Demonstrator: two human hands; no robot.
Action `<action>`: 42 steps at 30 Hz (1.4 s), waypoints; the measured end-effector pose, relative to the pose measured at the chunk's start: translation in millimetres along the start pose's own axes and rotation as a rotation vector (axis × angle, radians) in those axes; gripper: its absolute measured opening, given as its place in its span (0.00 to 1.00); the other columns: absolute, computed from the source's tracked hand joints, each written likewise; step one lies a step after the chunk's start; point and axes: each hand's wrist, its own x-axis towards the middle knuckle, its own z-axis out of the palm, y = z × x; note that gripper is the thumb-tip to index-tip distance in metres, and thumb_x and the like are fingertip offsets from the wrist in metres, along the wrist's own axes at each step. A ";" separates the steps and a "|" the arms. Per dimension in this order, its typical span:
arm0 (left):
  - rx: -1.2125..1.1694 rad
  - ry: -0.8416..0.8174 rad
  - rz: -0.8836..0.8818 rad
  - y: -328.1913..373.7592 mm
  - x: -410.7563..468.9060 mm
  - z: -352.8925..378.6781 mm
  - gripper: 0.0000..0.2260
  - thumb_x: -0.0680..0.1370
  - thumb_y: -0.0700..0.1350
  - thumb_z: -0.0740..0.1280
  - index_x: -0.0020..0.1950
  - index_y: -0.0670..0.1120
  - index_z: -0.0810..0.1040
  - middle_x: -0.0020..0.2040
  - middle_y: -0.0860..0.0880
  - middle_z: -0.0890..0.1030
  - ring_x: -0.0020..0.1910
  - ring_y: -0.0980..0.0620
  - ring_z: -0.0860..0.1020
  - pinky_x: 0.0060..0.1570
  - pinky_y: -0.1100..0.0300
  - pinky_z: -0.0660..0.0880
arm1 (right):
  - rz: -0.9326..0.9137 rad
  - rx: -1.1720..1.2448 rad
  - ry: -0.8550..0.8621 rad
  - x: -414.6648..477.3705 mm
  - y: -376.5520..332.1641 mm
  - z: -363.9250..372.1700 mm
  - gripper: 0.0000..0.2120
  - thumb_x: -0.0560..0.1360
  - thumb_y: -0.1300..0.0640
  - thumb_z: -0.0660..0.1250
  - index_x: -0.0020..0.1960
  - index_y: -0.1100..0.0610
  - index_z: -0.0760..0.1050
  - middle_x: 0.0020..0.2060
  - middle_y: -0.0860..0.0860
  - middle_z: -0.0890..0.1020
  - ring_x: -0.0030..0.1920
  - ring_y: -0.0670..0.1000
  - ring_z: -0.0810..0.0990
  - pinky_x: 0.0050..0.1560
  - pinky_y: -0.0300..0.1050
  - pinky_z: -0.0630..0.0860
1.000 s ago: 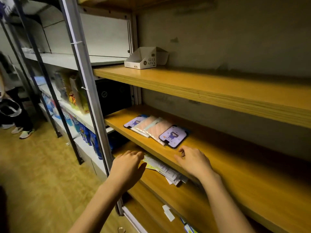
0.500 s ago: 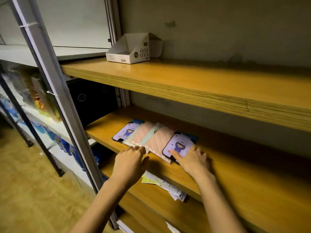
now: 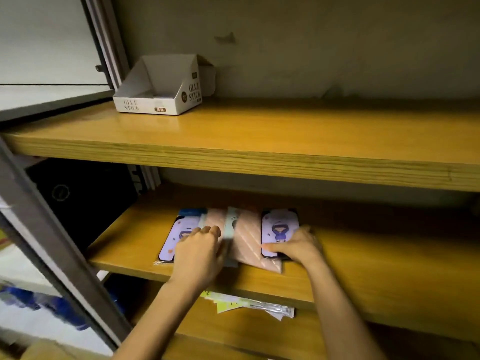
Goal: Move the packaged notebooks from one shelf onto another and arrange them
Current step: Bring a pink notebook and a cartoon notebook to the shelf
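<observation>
Several packaged notebooks lie overlapped in a row on the middle wooden shelf (image 3: 363, 258). A lilac one with a cartoon figure (image 3: 170, 241) is at the left, pink ones with diagonal ridges (image 3: 246, 237) are in the middle, and a second lilac one (image 3: 279, 229) is at the right. My left hand (image 3: 200, 253) rests flat on the left notebooks with fingers spread. My right hand (image 3: 298, 245) lies on the right lilac notebook, thumb at its near edge; whether it grips the notebook is unclear.
The upper wooden shelf (image 3: 285, 141) holds a white glue stick carton (image 3: 161, 94) at its back left. Loose packaged sheets (image 3: 249, 304) lie on the shelf below. A grey metal upright (image 3: 52, 245) stands at the left, with a black box (image 3: 85, 193) behind it.
My head has moved closer and turned right. Both hands have reached from the shelf's front edge onto the notebooks, the left hand on the left ones and the right hand on the right one.
</observation>
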 end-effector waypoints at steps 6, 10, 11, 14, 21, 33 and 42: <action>-0.078 -0.041 0.049 -2.9 12.7 11.4 0.15 0.78 0.54 0.57 0.58 0.45 0.72 0.58 0.46 0.76 0.59 0.48 0.72 0.52 0.55 0.71 | -0.002 0.350 0.176 -6.8 19.6 -5.1 0.25 0.72 0.46 0.69 0.60 0.63 0.72 0.57 0.59 0.79 0.56 0.59 0.78 0.53 0.52 0.77; -0.110 -0.101 0.037 14.4 26.4 19.3 0.31 0.73 0.66 0.57 0.64 0.43 0.69 0.62 0.43 0.75 0.63 0.45 0.70 0.59 0.54 0.69 | -0.023 0.566 0.276 -31.2 32.2 -18.6 0.20 0.74 0.50 0.67 0.60 0.61 0.69 0.54 0.55 0.78 0.51 0.53 0.78 0.40 0.43 0.74; -0.106 -0.141 0.022 21.2 29.6 21.9 0.38 0.70 0.70 0.56 0.67 0.41 0.66 0.64 0.42 0.74 0.64 0.43 0.70 0.61 0.53 0.68 | -0.031 0.592 0.294 -37.9 35.4 -21.7 0.18 0.74 0.51 0.67 0.59 0.60 0.69 0.54 0.55 0.78 0.51 0.52 0.78 0.40 0.42 0.76; -0.069 -0.273 -0.015 39.7 36.5 31.5 0.54 0.62 0.76 0.58 0.73 0.38 0.53 0.70 0.38 0.67 0.69 0.40 0.64 0.65 0.51 0.64 | -0.049 0.625 0.336 -52.9 46.3 -28.0 0.14 0.74 0.51 0.67 0.54 0.55 0.68 0.52 0.54 0.80 0.52 0.53 0.80 0.50 0.52 0.80; 0.014 -0.326 0.022 50.0 50.6 36.9 0.58 0.59 0.71 0.68 0.73 0.36 0.47 0.71 0.36 0.62 0.69 0.39 0.62 0.66 0.50 0.62 | -0.050 0.658 0.380 -79.5 60.6 -36.1 0.12 0.74 0.52 0.67 0.53 0.54 0.67 0.46 0.50 0.80 0.49 0.52 0.82 0.49 0.54 0.81; -0.396 -0.445 0.038 27.2 82.0 36.8 0.35 0.64 0.57 0.76 0.64 0.40 0.71 0.64 0.40 0.73 0.61 0.42 0.72 0.56 0.55 0.70 | 0.048 0.668 0.451 -109.1 81.6 -41.4 0.16 0.75 0.55 0.66 0.59 0.60 0.67 0.48 0.53 0.78 0.46 0.53 0.81 0.43 0.48 0.81; -1.328 -0.348 0.017 63.2 32.4 21.8 0.11 0.75 0.40 0.66 0.54 0.42 0.68 0.40 0.48 0.76 0.34 0.57 0.76 0.25 0.73 0.71 | 0.129 0.853 0.522 -138.3 127.3 -60.1 0.16 0.75 0.56 0.66 0.60 0.58 0.68 0.50 0.53 0.78 0.41 0.46 0.79 0.31 0.35 0.76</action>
